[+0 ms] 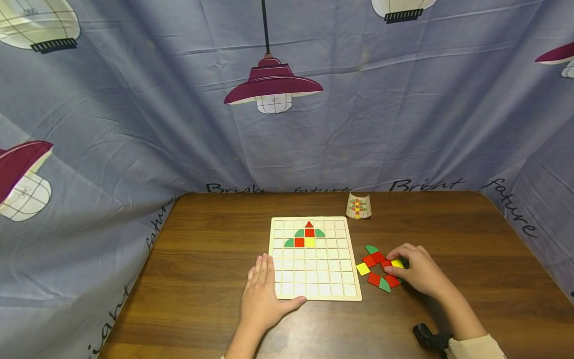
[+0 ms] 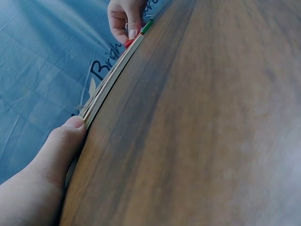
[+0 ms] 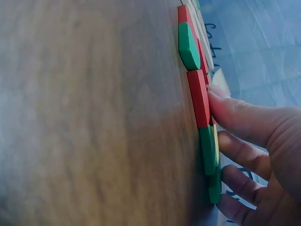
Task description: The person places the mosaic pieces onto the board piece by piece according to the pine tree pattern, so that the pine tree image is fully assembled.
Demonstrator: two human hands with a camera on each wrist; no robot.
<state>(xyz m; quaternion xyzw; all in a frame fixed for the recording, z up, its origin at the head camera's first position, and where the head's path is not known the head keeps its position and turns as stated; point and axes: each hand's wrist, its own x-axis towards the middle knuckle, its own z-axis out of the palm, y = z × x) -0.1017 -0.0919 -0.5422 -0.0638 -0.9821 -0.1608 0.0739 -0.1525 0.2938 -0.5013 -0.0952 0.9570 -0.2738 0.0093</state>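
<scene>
A pale wooden grid board (image 1: 317, 266) lies on the table. Near its top, red, green and yellow tiles form a stepped shape under a small red triangle (image 1: 309, 225). My left hand (image 1: 262, 301) rests at the board's lower left corner, fingers straight along the left edge, thumb (image 2: 74, 123) against the bottom edge. Right of the board, my right hand (image 1: 419, 269) pinches a red square tile (image 1: 386, 266) between thumb and index finger, low among the loose tiles. A yellow tile (image 1: 397, 263) lies partly beneath its fingers. Nearby are a green quarter-round tile (image 1: 384, 285) and another yellow square (image 1: 363, 269).
A small curled card (image 1: 358, 207) with a printed coloured tile pattern stands behind the board's upper right corner. The brown wooden table (image 1: 202, 279) meets a grey-blue cloth (image 1: 179, 99) printed with lamps and lettering. A black strap-on device (image 1: 430, 337) sits at my right wrist.
</scene>
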